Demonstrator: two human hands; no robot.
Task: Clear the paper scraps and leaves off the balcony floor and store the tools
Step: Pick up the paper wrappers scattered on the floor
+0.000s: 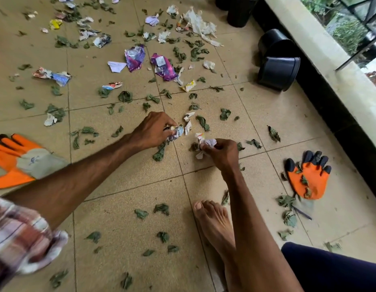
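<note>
Just beyond the bare foot [212, 224], on the beige tiled floor [123, 186], the person holds a crumpled paper scrap in each hand. The left hand [153, 129], up and left of the foot, has its fingers curled tight around a grey printed scrap [177, 131]. The right hand [224, 153], straight above the foot, pinches a white scrap [206, 142] between thumb and curled fingers. Two loose paper bits [188, 121] lie just past the hands. Wilted green leaves [161, 208] are scattered all round the foot. Torn paper and purple wrappers [134, 57] lie farther beyond it. An orange glove [309, 178] rests right of the foot, with leaves on it. A second orange glove [16, 161] lies far to the foot's left. Black pots [278, 72] lie tipped over, up and right of the foot, beside a pale ledge [330, 66].
</note>
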